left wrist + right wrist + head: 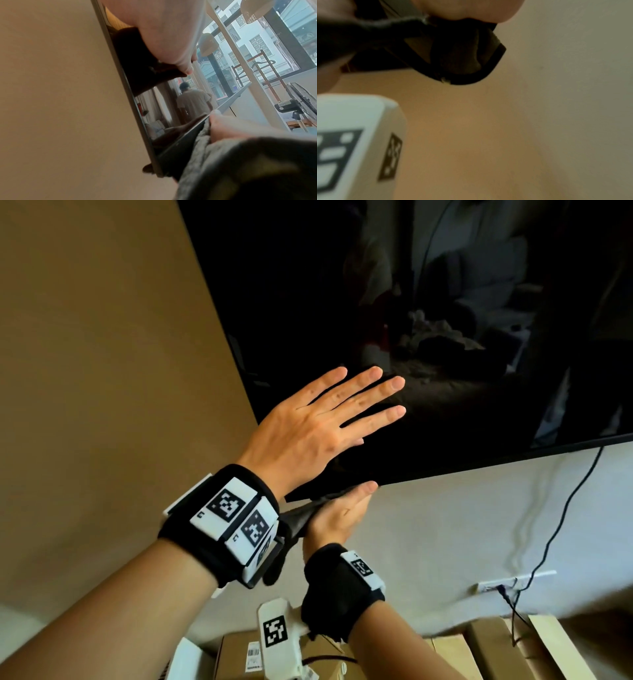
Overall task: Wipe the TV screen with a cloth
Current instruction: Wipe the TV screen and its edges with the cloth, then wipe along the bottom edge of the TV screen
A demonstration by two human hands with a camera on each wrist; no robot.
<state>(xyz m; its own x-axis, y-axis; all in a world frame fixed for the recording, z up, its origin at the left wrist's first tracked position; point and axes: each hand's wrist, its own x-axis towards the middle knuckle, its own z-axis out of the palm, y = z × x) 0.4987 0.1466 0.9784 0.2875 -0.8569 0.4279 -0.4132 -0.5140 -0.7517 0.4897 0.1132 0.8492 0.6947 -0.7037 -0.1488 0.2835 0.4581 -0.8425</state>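
The dark wall-mounted TV screen (445, 302) fills the upper right of the head view. My left hand (325, 419) lies flat on the glass near its lower left corner, fingers straight and spread. Just under the TV's bottom edge, my right hand (342, 513) grips a dark grey cloth (301, 518) and holds it against that edge by the corner. The left wrist view shows the cloth (202, 155) bunched along the frame under a right fingertip, with the screen (171, 105) reflecting the room. In the right wrist view the cloth (453, 54) hangs folded from my fingers.
A black cable (561, 525) runs down the pale wall from the TV's bottom edge to a wall socket (513, 583). Cardboard boxes (496, 645) stand below the hands. A beige wall (102, 337) lies left of the TV.
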